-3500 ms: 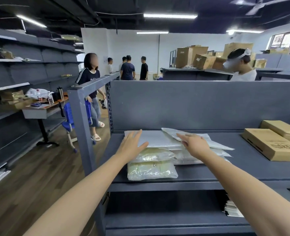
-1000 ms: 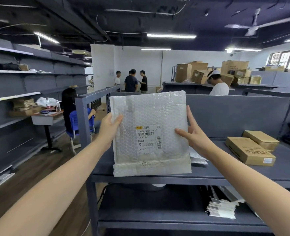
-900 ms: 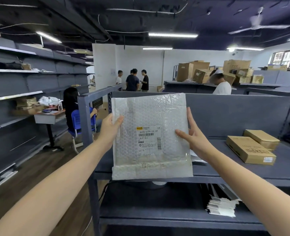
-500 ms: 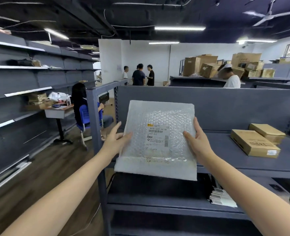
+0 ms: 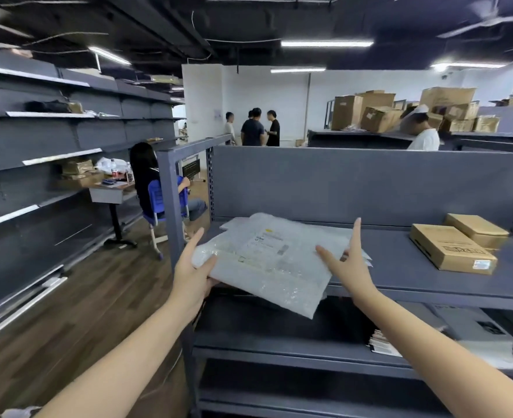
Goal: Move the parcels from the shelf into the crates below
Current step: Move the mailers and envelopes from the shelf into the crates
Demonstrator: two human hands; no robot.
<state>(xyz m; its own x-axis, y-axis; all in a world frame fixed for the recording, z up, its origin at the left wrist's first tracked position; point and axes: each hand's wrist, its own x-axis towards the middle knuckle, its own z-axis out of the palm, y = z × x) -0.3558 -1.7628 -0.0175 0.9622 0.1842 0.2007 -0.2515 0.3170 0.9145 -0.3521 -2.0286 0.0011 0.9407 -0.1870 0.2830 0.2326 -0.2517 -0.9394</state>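
The bubble-wrap parcel [image 5: 267, 267] is translucent plastic, pimpled and faintly glossy, with a matt white paper label [image 5: 267, 241] on its face. The shelf [image 5: 415, 282] is grey painted metal, smooth and matt. At three o'clock, two cardboard boxes [image 5: 451, 248] look dull brown. At nine o'clock, the wood-grain floor [image 5: 77, 297] has a low sheen.

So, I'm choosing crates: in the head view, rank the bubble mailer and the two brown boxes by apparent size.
1. bubble mailer, nearest the camera.
2. front box.
3. rear box, partly hidden, so unsure.
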